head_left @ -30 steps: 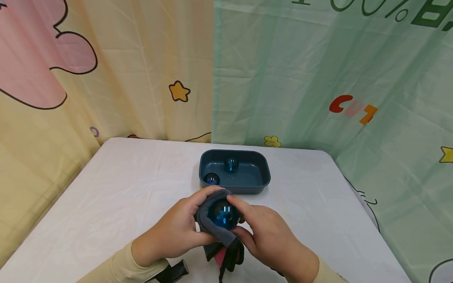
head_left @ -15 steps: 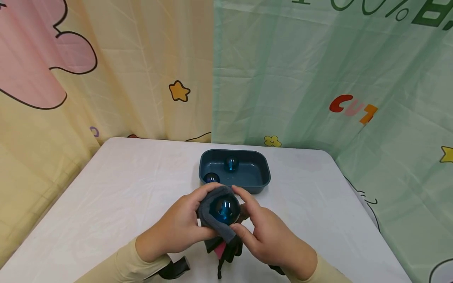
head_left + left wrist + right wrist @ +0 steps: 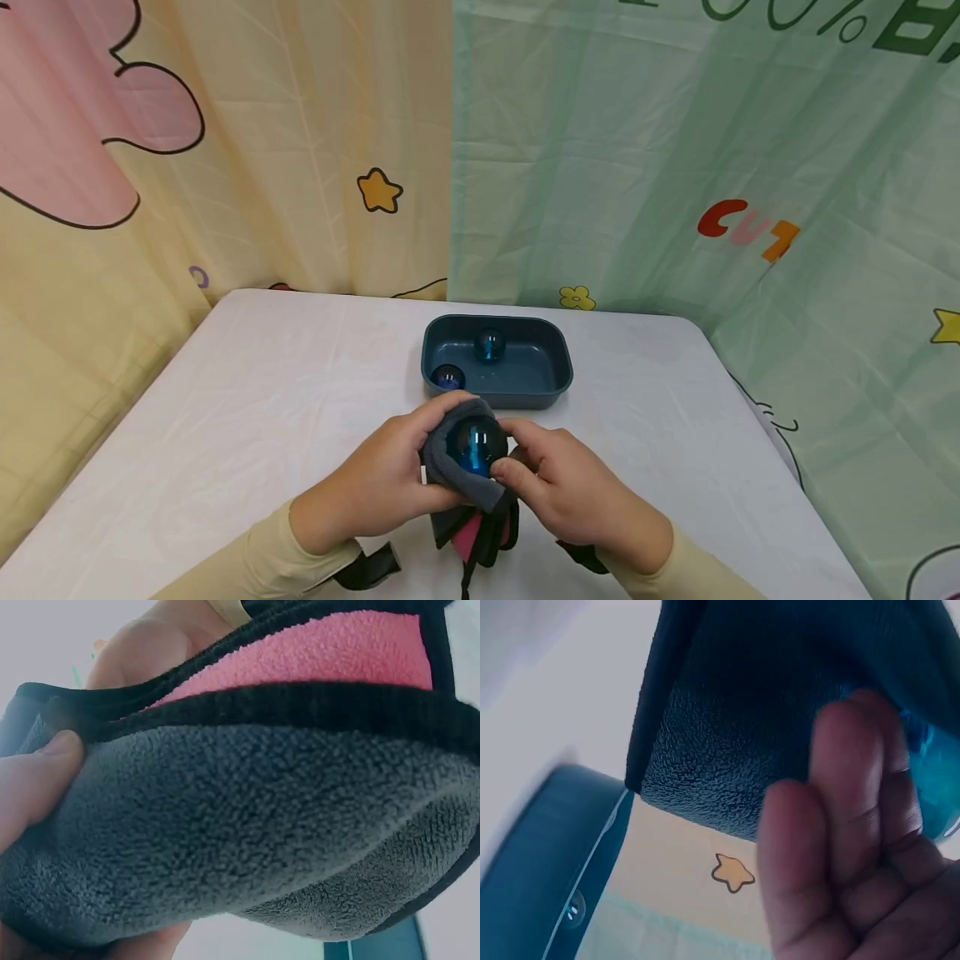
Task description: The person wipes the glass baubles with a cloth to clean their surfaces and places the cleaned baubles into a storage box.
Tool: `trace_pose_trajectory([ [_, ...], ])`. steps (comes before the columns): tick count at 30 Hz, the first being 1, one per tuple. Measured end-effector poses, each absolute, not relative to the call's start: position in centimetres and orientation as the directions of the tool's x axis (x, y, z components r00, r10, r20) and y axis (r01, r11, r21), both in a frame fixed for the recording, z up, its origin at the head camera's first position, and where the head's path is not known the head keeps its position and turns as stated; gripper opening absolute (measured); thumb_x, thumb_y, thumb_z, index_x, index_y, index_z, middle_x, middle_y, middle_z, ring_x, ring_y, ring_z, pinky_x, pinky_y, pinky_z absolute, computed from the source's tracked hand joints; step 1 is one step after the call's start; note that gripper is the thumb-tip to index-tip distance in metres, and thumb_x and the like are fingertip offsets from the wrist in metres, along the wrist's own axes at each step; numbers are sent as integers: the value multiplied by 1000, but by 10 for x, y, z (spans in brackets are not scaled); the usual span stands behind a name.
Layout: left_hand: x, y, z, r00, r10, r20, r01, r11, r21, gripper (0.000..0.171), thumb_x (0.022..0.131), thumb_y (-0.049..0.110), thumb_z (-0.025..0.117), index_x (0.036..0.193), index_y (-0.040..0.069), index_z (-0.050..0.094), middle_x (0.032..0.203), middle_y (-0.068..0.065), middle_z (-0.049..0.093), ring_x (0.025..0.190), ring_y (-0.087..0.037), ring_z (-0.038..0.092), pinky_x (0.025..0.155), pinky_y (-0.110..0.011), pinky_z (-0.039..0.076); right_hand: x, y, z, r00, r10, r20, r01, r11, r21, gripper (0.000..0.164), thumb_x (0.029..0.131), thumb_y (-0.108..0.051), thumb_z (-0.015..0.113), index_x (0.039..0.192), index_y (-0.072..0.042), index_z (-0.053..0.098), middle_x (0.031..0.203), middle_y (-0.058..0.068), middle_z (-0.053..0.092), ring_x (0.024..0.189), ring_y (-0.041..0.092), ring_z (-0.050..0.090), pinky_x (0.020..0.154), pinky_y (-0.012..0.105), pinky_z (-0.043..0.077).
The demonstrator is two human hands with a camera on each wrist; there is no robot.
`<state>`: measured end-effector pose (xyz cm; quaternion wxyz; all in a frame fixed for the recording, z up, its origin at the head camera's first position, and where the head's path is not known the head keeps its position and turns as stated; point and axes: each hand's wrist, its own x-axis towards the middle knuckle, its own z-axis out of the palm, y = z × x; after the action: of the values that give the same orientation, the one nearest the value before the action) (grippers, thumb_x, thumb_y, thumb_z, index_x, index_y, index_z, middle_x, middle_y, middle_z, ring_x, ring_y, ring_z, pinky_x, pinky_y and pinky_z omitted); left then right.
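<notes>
A shiny blue ball (image 3: 477,444) sits in the folds of a cleaning cloth (image 3: 441,469) in front of the tray. The cloth is fleecy grey with black edging, and a pink side shows in the left wrist view. My left hand (image 3: 371,485) grips the cloth round the ball's left side, thumb below and fingers above. From the right, my right hand (image 3: 573,492) pinches the ball's edge between thumb and forefinger. In the right wrist view its other fingers (image 3: 845,757) reach under the cloth beside the ball. Cloth corners hang down below both hands.
Just beyond the hands stands a blue-grey rectangular tray (image 3: 536,398) holding two more shiny balls, one at the back (image 3: 490,345) and one at the front left (image 3: 448,377). A white cloth covers the table (image 3: 300,367). Printed curtains (image 3: 600,167) hang behind it.
My right hand's forefinger has slid from the top of the ball down to its right side. The ball has turned slightly in the cloth, while my left hand keeps its grip.
</notes>
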<state>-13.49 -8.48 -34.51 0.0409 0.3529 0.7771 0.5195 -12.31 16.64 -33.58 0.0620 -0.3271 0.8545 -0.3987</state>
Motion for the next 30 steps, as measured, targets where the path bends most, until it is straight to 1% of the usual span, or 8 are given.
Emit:
trace_pose_trajectory([
  [3, -137, -84, -346, -761, 570, 312, 502, 212, 838, 79, 87, 22, 89, 152, 22, 45, 136, 5, 69, 120, -13, 67, 107, -30, 53, -123, 164, -336, -784, -601, 153, -517, 497, -697, 45, 112, -33, 52, 147, -5, 52, 110, 1, 78, 92, 5, 71, 80, 26, 59],
  [6, -138, -85, -348, -774, 549, 317, 496, 214, 842, 80, 86, 19, 89, 152, 20, 45, 138, 4, 68, 118, -13, 67, 104, -29, 55, -122, 162, -338, -777, -586, 230, -597, 570, -564, 56, 109, -33, 59, 156, -7, 42, 118, 0, 77, 101, 9, 72, 85, 29, 61],
  [10, -140, -86, -348, -784, 532, 320, 496, 226, 839, 80, 85, 20, 90, 152, 19, 46, 138, 3, 68, 117, -13, 69, 102, -30, 56, -122, 162, -339, -727, -605, 326, -687, 632, -360, 70, 99, -18, 75, 158, -10, 39, 116, 1, 76, 96, 11, 71, 81, 32, 61],
  [16, -143, -84, -348, -779, 547, 306, 477, 200, 856, 80, 86, 20, 89, 153, 20, 45, 140, 2, 67, 121, -13, 68, 105, -29, 54, -129, 163, -343, -619, -649, 442, -768, 617, -171, 70, 90, -12, 84, 151, -5, 49, 111, 2, 79, 93, 13, 73, 81, 32, 62],
  [19, -144, -84, -348, -780, 550, 299, 474, 206, 856, 79, 87, 22, 89, 153, 22, 45, 141, 3, 66, 122, -13, 67, 106, -29, 54, -133, 166, -342, -653, -654, 382, -756, 595, -274, 65, 95, -15, 79, 150, -2, 48, 107, 2, 79, 87, 9, 71, 77, 28, 61],
  [24, -144, -84, -349, -779, 563, 277, 472, 235, 850, 78, 87, 27, 89, 151, 25, 47, 138, 5, 67, 122, -14, 65, 107, -30, 53, -141, 169, -339, -755, -642, 134, -554, 514, -655, 43, 109, -26, 59, 144, -2, 52, 98, 1, 78, 82, 2, 67, 75, 24, 58],
  [27, -144, -85, -350, -786, 555, 274, 467, 241, 851, 79, 85, 26, 90, 151, 23, 47, 137, 5, 67, 121, -14, 65, 107, -29, 53, -142, 168, -338, -762, -639, 105, -515, 498, -697, 41, 112, -32, 51, 141, -4, 57, 105, 1, 78, 90, 6, 71, 83, 29, 61],
  [30, -144, -86, -350, -791, 539, 289, 465, 224, 856, 80, 85, 23, 90, 152, 20, 47, 138, 2, 66, 120, -15, 66, 105, -29, 54, -138, 165, -338, -760, -628, 164, -576, 536, -618, 46, 111, -34, 55, 147, -5, 51, 112, 1, 78, 98, 9, 74, 86, 33, 62],
])
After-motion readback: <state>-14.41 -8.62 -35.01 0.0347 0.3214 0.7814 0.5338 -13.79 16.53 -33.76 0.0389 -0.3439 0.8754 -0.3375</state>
